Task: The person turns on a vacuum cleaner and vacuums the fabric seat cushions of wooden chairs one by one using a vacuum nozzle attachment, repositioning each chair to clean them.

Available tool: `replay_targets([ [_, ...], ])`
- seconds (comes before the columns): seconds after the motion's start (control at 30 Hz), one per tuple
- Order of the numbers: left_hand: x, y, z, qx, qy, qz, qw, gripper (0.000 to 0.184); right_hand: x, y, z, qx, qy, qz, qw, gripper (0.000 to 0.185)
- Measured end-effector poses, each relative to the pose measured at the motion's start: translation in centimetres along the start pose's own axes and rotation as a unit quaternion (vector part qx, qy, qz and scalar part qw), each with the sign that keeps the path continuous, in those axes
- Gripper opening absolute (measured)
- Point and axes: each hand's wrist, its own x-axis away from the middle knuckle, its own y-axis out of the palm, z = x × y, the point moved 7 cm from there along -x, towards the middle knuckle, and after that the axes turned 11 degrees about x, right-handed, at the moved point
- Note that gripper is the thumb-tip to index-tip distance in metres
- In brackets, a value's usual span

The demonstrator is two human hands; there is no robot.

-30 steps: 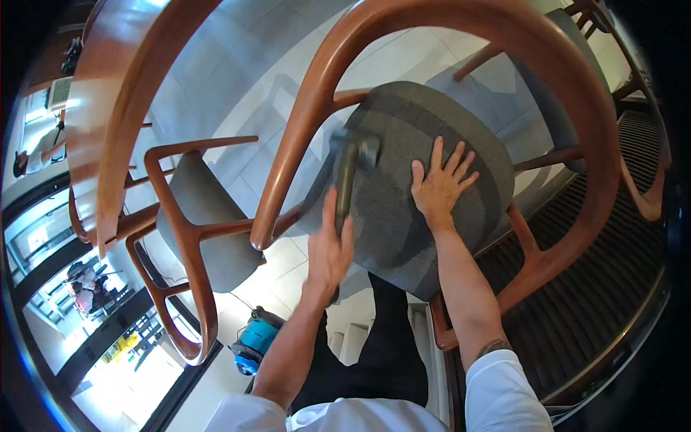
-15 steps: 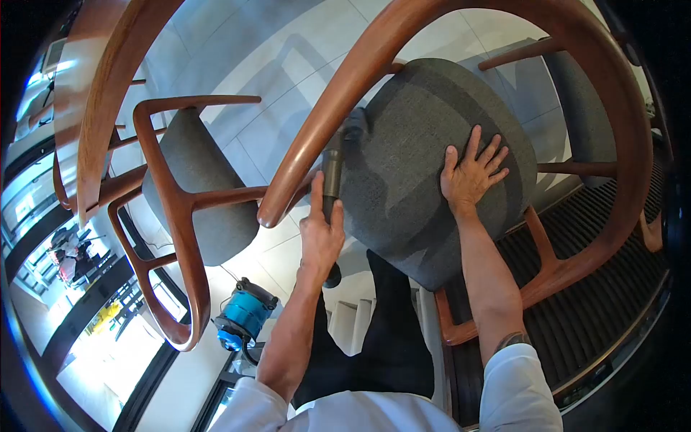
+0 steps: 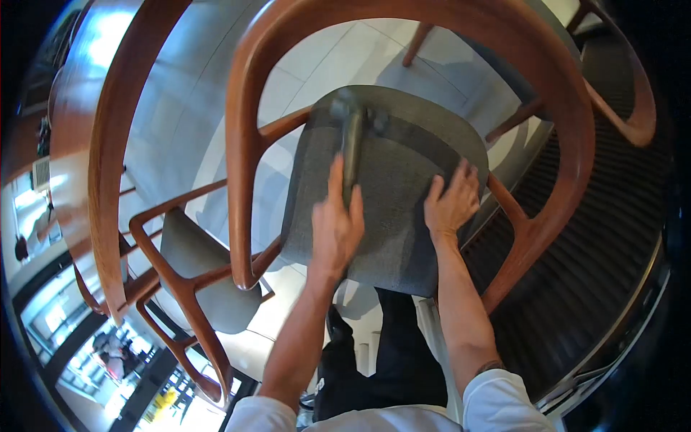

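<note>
My left hand (image 3: 336,234) is wrapped round the handle of a dark handheld tool (image 3: 351,144), its index finger stretched along the shaft. The blurred head of the tool lies over the far left part of a grey chair seat (image 3: 381,216). To the right, my right hand (image 3: 451,204) lies on the same seat, thumb apart from the fingers and nothing held. A curved brown wooden chair frame (image 3: 245,144) arches around the seat.
A second grey-seated wooden chair (image 3: 209,281) stands at the left, beside a wooden table (image 3: 108,158). Another chair (image 3: 497,61) is at the upper right. Dark ribbed flooring (image 3: 576,288) runs along the right. Bright windows are at lower left.
The view has shifted and the chair appears turned. The tool's head has moved from the seat's left edge onto its far part. My right hand's fingers are less spread.
</note>
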Motion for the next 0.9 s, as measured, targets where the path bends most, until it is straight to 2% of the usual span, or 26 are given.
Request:
replay_targets([
  [0.07, -6.6, 1.1, 2.0, -0.011, -0.059, -0.028, 0.998, 0.061, 2.5, 2.0, 4.8, 0.09, 0.17, -0.007, 0.981, 0.072],
  [0.1, -6.8, 0.9, 2.8, -0.017, -0.054, -0.031, 0.998, 0.061, 2.9, 2.1, 4.9, 0.085, 0.157, -0.036, 0.983, 0.074],
  [0.17, -5.8, 0.4, 3.2, 0.068, -0.154, -0.061, 0.984, 0.061, 3.2, 2.6, 5.2, 0.069, 0.152, -0.022, 0.986, 0.074],
  [0.2, -3.7, 0.1, 0.5, -0.026, -0.074, -0.041, 0.996, 0.061, 3.0, 2.6, 5.3, 0.06, 0.143, -0.005, 0.988, 0.074],
  [0.23, 0.5, -0.2, 0.9, -0.036, -0.075, -0.045, 0.996, 0.062, 3.2, 2.2, 5.3, 0.054, 0.152, 0.0, 0.987, 0.074],
  [0.27, 4.6, -0.6, -0.6, -0.009, -0.018, -0.057, 0.998, 0.064, 3.4, 2.2, 5.1, 0.053, 0.153, -0.012, 0.987, 0.075],
  [0.37, 9.3, 0.8, 0.8, -0.001, -0.08, -0.081, 0.994, 0.067, 3.3, 2.4, 5.5, 0.053, 0.159, -0.017, 0.986, 0.075],
  [0.43, 6.4, 2.9, 1.1, -0.014, -0.059, -0.079, 0.995, 0.063, 3.2, 2.9, 5.5, 0.045, 0.155, -0.027, 0.987, 0.076],
  [0.53, -3.7, 7.1, 5.5, -0.053, -0.007, -0.09, 0.995, 0.058, 3.2, 3.7, 5.7, 0.06, 0.165, -0.045, 0.983, 0.077],
  [0.6, -7.5, 10.0, 8.4, -0.004, -0.135, -0.126, 0.983, 0.056, 3.4, 3.6, 5.9, 0.049, 0.168, -0.047, 0.983, 0.077],
  [0.7, -4.7, 9.8, 6.9, -0.009, -0.1, -0.13, 0.986, 0.057, 2.8, 3.2, 5.7, 0.03, 0.162, -0.044, 0.985, 0.077],
  [0.77, 1.5, 7.9, 4.7, -0.073, -0.004, -0.119, 0.99, 0.059, 3.2, 3.2, 5.7, 0.03, 0.154, -0.037, 0.987, 0.073],
  [0.8, 4.7, 6.9, 4.5, -0.059, 0.034, -0.138, 0.988, 0.061, 3.1, 3.0, 6.0, 0.029, 0.162, -0.038, 0.986, 0.073],
  [0.87, 6.9, 7.1, 3.1, -0.043, -0.058, -0.148, 0.986, 0.062, 3.0, 3.4, 6.1, 0.009, 0.165, -0.082, 0.983, 0.072],
  [0.9, 6.1, 7.9, 4.7, -0.053, -0.053, -0.144, 0.987, 0.062, 3.0, 3.7, 6.2, 0.004, 0.169, -0.084, 0.982, 0.069],
])
